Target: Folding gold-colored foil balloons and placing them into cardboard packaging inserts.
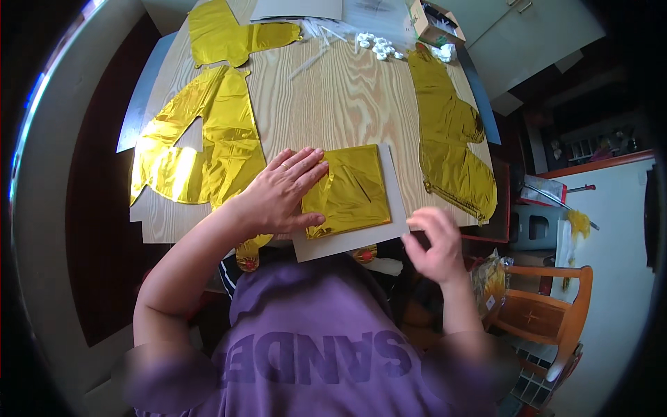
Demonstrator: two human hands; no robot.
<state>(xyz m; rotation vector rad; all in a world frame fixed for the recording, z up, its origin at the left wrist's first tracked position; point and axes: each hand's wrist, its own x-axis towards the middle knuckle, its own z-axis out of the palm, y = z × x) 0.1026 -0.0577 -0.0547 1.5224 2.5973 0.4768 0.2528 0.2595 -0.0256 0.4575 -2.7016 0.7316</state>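
Note:
A gold foil balloon (351, 191), folded flat into a rough square, lies on a pale grey card (397, 187) at the table's near edge. Across the left side of the folded foil rests my left hand (285, 191), flat with fingers stretched out. At the card's right corner is my right hand (439, 243), its fingers curved and the thumb apart from them. Whether it touches the card I cannot tell. Beside my left forearm spreads a flat, unfolded gold foil balloon (229, 132) with a triangular hole; its lower end hangs over the table edge.
More flat gold foil balloons lie at the far left (229, 38) and along the right side (448, 132) of the wooden table (326, 90). White ring-shaped pieces (381, 47), clear straws (309, 64) and a small box (438, 24) sit at the back. A wooden chair (542, 313) stands right.

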